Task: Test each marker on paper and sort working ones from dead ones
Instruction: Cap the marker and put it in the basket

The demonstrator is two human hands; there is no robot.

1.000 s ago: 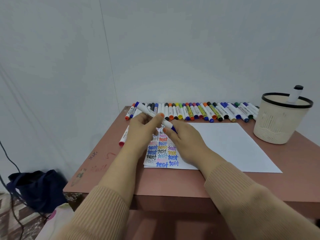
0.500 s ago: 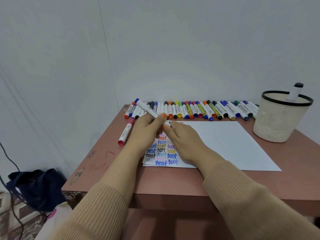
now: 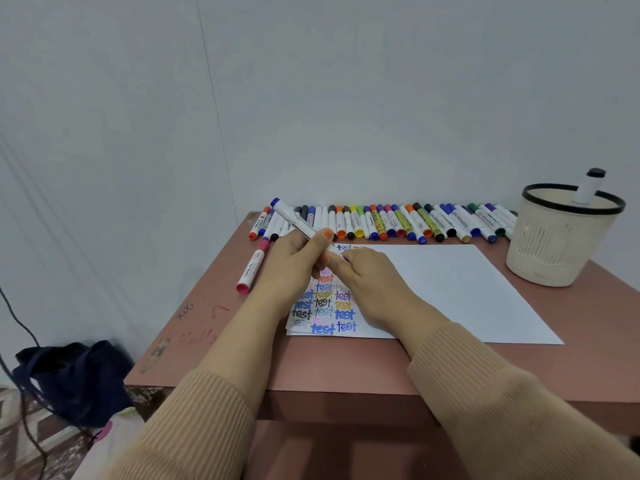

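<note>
Left hand (image 3: pixel 294 261) grips a blue marker (image 3: pixel 294 218) as right hand (image 3: pixel 370 282) pinches its lower end over the paper (image 3: pixel 450 289), seemingly to uncap and test it.

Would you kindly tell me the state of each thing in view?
blue marker, tilted above the paper
left hand, grips the blue marker's barrel
right hand, pinches that marker's lower end
paper, flat, left part filled with test words
marker row, capped, lying side by side
red marker, capped, lying alone left of the paper
basket, upright, one black-capped marker inside
</note>
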